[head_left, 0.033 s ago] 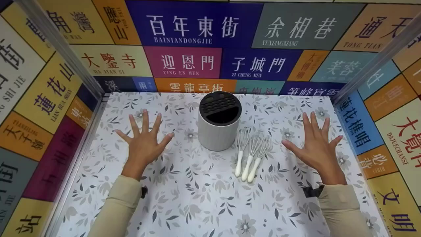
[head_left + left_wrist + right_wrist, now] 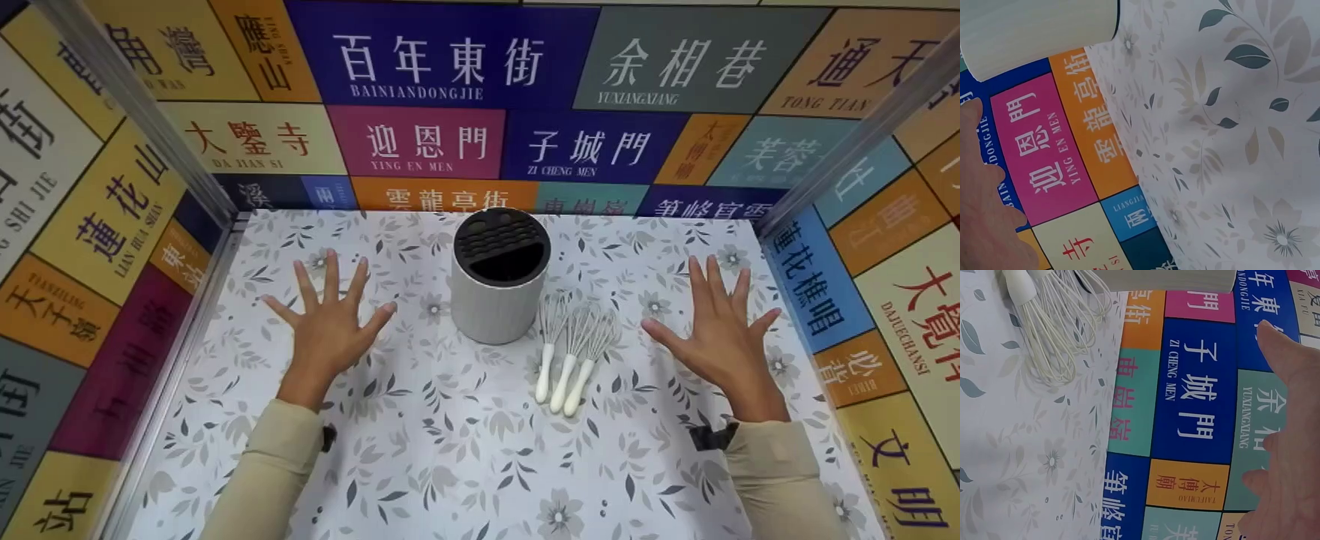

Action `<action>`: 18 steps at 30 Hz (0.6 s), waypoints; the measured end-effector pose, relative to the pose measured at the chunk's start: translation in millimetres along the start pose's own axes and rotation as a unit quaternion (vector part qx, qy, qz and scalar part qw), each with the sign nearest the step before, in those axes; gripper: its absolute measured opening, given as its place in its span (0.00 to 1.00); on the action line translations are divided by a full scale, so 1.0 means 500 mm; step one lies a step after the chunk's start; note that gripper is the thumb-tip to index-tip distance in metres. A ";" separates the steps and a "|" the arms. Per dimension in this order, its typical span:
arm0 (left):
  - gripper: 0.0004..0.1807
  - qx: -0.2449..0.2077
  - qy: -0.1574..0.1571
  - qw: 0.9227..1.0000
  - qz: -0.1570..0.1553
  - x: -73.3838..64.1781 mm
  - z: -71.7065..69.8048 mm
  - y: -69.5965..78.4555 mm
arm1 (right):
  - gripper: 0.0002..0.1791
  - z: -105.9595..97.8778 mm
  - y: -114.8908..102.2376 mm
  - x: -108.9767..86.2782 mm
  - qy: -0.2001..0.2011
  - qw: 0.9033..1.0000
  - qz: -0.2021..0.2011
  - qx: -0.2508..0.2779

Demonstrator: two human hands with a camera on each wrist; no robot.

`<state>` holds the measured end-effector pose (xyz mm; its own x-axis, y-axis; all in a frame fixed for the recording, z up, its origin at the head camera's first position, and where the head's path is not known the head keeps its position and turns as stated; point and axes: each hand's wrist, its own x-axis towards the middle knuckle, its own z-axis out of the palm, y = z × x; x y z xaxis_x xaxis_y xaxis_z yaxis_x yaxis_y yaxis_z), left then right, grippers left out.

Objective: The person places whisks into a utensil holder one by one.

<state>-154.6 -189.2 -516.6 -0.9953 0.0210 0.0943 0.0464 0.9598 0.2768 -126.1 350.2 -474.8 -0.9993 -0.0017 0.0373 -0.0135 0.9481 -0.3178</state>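
My left hand is spread with straight fingers, palm down, on the left side of the table and holds nothing. On the right side my right hand is likewise spread and holds nothing. Between them stands a light grey, round utensil holder with a black slotted top. Three wire whisks with cream handles lie beside it, heads toward the back, nearest to my right hand. The right wrist view shows whisk wires at its upper left and part of my right hand.
The table has a white cover printed with grey leaves and flowers. Panels with coloured signs close off the back and both sides. Metal edge strips run along the sides.
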 end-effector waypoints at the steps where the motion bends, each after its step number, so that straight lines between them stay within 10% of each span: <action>1: 0.49 0.002 0.000 1.000 0.000 0.001 0.001 0.001 | 0.64 0.000 0.001 -0.001 -0.001 1.000 0.001 0.000; 11: 0.48 -0.007 -0.006 1.000 0.003 0.004 0.015 0.026 | 0.63 0.010 0.005 -0.013 -0.007 1.000 0.003 0.010; 18: 0.47 -0.097 -0.037 0.994 -0.012 0.011 0.025 0.061 | 0.62 0.034 0.007 -0.019 -0.036 0.999 0.002 0.038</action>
<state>-159.7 -156.3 -519.8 -0.9995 0.0268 0.0169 0.0316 0.8881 0.4585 -117.0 347.8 -492.5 -0.9992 -0.0240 -0.0311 -0.0100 0.9212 -0.3890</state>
